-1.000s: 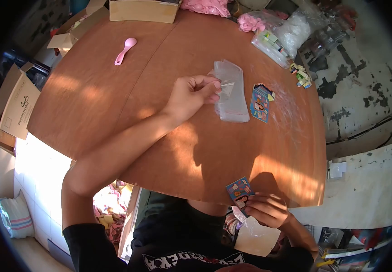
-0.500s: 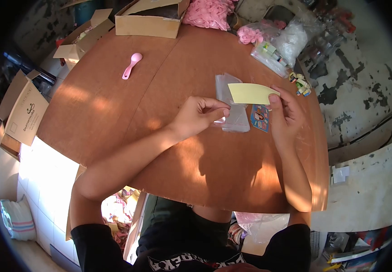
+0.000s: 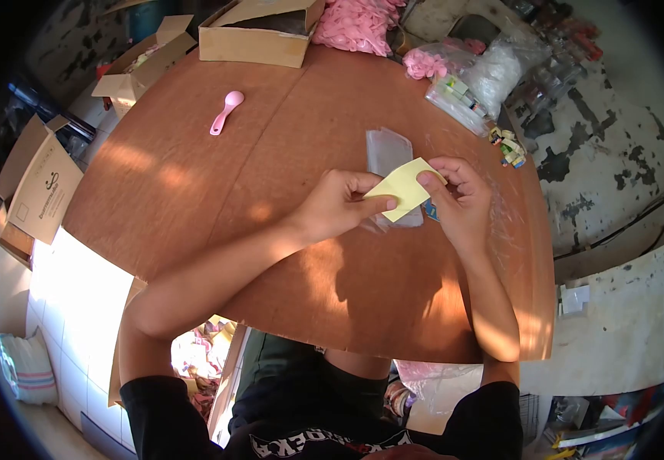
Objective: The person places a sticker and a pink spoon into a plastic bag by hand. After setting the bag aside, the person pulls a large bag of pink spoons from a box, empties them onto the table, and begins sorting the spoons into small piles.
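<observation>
Currently, the yellow card [image 3: 403, 188] is slanting above the table [image 3: 270, 153], toward its right edge, the left hand [image 3: 330, 208] and right hand [image 3: 464, 207] pinching opposite ends; uneven thumb pressure could be creasing it, and low knuckles could be dragging the plastic sleeves [image 3: 388, 151] askew.

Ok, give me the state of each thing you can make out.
Yellow card: held between left hand and right hand.
Pink spoon: lying on table.
Clear bags: flat, partly hidden.
Blue card: mostly hidden.
Upper-left box: flaps open.
</observation>
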A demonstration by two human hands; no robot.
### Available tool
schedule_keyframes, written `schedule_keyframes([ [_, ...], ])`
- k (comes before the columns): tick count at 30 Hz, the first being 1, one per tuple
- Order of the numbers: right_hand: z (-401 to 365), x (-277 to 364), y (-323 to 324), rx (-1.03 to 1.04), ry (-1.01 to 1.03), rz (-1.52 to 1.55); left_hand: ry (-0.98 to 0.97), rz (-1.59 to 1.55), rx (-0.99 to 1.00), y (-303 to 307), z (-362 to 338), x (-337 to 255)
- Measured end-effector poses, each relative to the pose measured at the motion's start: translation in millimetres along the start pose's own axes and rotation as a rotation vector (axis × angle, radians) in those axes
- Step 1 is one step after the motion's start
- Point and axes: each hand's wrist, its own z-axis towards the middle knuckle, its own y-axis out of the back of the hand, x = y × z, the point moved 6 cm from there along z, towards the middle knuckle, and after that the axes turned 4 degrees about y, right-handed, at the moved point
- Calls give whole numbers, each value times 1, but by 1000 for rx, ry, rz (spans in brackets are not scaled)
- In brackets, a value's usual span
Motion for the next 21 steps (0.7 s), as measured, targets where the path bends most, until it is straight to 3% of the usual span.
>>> schedule_keyframes([
  [2,-1,7,-4,25,16,-186,-21,-102,-42,-1,-4,-9],
  [5,-3,11,-6,-148,101,-72,-34,-108,-63,1,-6,-16],
  [9,-3,15,1,-160,175,-149,-57,-99,-76,5,-6,-18],
  [14,-2,29,-18,198,275,-283,-180,-19,-100,5,-10,-29],
  [21,-8,47,-28,401,253,-214,-285,75,-126,0,-15,-40],
])
